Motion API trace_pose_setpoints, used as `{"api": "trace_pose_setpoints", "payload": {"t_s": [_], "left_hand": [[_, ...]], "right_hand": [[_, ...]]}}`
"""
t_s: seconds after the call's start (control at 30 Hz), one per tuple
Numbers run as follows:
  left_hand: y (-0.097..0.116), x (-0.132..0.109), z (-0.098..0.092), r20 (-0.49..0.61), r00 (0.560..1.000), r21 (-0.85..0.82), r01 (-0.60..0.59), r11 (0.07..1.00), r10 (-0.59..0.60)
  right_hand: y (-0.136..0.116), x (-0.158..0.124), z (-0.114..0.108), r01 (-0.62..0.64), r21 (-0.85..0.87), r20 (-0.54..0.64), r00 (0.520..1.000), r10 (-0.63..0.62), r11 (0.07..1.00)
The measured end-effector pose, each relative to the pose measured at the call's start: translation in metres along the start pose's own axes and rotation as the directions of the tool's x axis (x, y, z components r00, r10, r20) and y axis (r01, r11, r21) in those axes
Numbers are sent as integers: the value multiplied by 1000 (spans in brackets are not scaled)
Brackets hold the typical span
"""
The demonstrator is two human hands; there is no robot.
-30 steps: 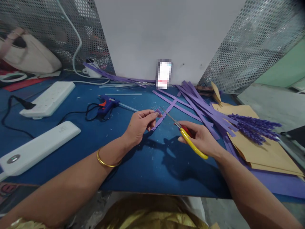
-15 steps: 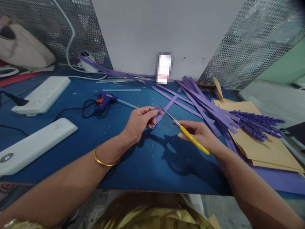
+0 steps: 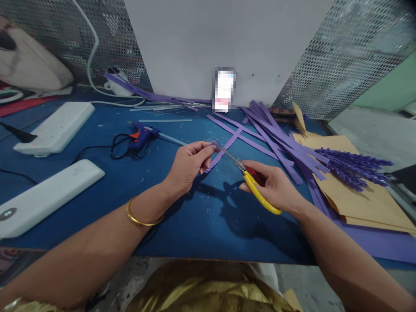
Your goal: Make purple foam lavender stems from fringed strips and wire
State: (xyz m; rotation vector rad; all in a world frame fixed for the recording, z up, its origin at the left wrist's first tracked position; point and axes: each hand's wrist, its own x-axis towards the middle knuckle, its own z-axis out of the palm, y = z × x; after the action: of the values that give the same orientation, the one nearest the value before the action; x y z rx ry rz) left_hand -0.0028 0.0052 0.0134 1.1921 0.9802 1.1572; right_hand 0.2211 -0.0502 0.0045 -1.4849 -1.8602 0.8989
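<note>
My left hand [image 3: 188,164] pinches the near end of a purple paper strip [image 3: 224,152] above the blue table [image 3: 182,221]. My right hand [image 3: 276,186] is closed round the yellow handles of a pair of scissors [image 3: 250,177]. The scissor blades point up and left and meet the strip right at my left fingertips. The rest of the strip trails away toward the back of the table.
A heap of long purple strips [image 3: 276,138] lies at the back right beside brown paper [image 3: 357,190] carrying purple paper lavender sprigs [image 3: 354,167]. A blue glue gun [image 3: 141,136] with its black cord and two white power strips [image 3: 55,128] [image 3: 48,195] lie at the left.
The scissors have tilted and their blades have closed in on the strip end held by my left hand. The view has shifted slightly.
</note>
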Motion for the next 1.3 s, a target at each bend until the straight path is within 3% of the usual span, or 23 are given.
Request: {"api": "trace_pose_setpoints", "payload": {"t_s": [0.27, 0.7, 1.07, 1.3], "left_hand": [[-6, 0, 0, 22, 1000, -7, -22, 1000, 22], [-8, 0, 1, 36, 999, -24, -24, 999, 25], [-8, 0, -1, 51, 998, -49, -36, 998, 39], [-8, 0, 1, 43, 998, -40, -34, 999, 36]], "right_hand": [[-2, 0, 4, 70, -151, -32, 997, -76, 986], [-5, -1, 6, 97, -140, 5, 995, -97, 985], [-10, -2, 6, 145, -288, -42, 986, -164, 947], [-8, -1, 9, 138, -255, -45, 987, -155, 957]]}}
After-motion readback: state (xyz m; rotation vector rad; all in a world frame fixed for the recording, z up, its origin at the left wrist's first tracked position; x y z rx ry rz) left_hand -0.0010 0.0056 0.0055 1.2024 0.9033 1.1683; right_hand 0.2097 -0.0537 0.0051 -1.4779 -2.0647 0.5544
